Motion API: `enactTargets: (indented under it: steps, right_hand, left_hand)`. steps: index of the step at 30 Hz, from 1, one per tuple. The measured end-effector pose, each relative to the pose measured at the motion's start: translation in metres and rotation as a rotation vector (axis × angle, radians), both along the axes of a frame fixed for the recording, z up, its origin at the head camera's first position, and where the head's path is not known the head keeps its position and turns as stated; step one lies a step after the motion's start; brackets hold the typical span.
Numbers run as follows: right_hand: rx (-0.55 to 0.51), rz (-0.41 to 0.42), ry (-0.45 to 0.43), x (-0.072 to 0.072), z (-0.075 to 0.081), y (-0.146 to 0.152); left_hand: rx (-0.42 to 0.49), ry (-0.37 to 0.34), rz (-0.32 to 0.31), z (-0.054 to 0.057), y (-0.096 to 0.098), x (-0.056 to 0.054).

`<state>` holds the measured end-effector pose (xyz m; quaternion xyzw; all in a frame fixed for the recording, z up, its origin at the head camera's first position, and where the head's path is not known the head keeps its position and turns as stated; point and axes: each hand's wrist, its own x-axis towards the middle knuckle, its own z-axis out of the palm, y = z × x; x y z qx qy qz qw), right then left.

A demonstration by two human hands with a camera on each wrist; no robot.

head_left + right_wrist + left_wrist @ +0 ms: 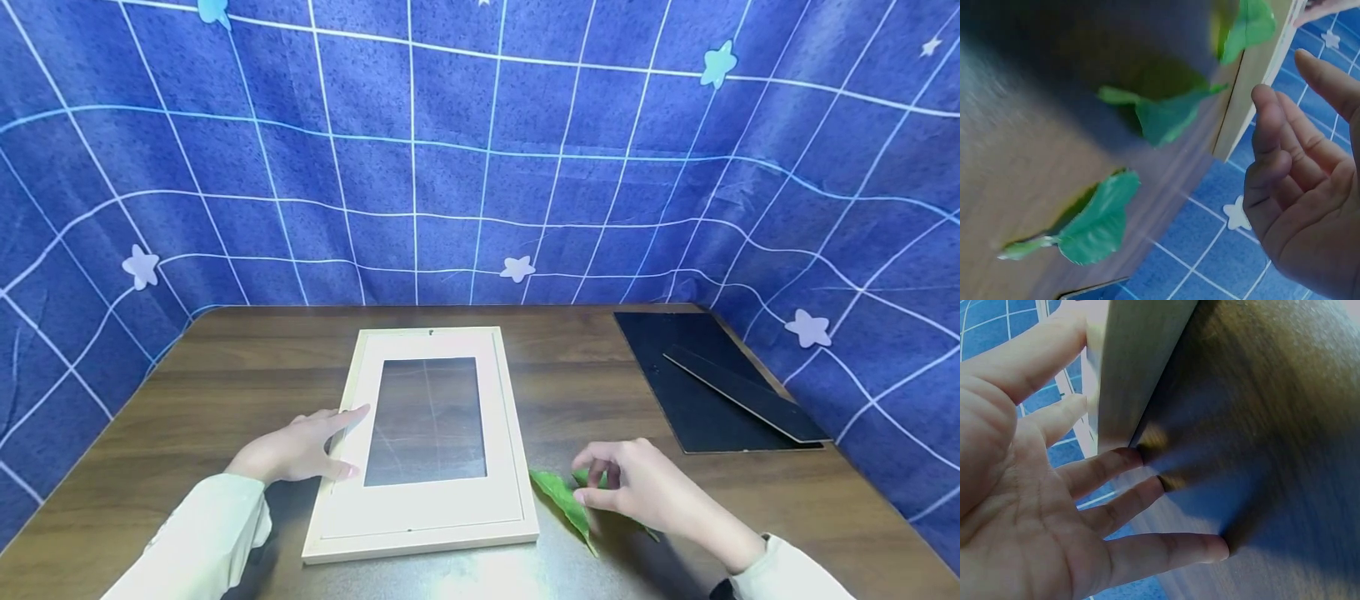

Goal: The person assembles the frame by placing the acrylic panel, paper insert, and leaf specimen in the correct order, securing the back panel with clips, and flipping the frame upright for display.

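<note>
- On the table (225, 367), your left hand (296, 450) rests flat-fingered on the picture frame (427, 508), its 9 o'clock edge.
- Your right hand (645, 492) hovers loosely curled, holding nothing, over green leaves (558, 496) at the frame's 4 o'clock.

Frame (427, 442) lies flat at the middle of the table (225, 367), with the left hand (296, 450) resting on its left edge, fingers on the table just beside it. Leaves (566, 500) lie on the table just right of the frame's near right corner, with the right hand (645, 487) over them and one more leaf (1094, 225) apart from the rest. Backing board (686, 383) lies at the far right of the table, well apart from the frame, with a stand strip (742, 392) on it; the backdrop (480, 150) rises behind and to both sides.
</note>
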<state>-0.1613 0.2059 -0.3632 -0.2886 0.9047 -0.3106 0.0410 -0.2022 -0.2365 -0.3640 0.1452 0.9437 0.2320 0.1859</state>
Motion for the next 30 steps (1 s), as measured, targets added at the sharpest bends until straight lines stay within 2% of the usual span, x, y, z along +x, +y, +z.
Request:
enactTargets:
  steps: [5,10,21,26,30]
  right_hand:
    - [0.015,-0.038,-0.015,0.011,-0.006,0.0]
    - [0.108,-0.058,-0.032,0.017,-0.011,-0.003]
    - [0.244,-0.151,-0.026,0.023,-0.017,-0.012]
    - [0.299,-0.202,-0.062,0.023,-0.016,-0.016]
    - [0.336,-0.228,-0.054,0.022,-0.014,-0.015]
  left_hand:
    - [-0.005,-0.004,0.007,-0.001,0.0,0.0]
    - [0.005,-0.008,0.011,0.0,-0.001,0.001]
    - [0.004,-0.002,0.01,0.0,0.0,0.001]
    - [0.0,0.0,0.01,0.0,0.001,0.001]
    - [-0.006,-0.001,0.014,0.0,0.001,0.002]
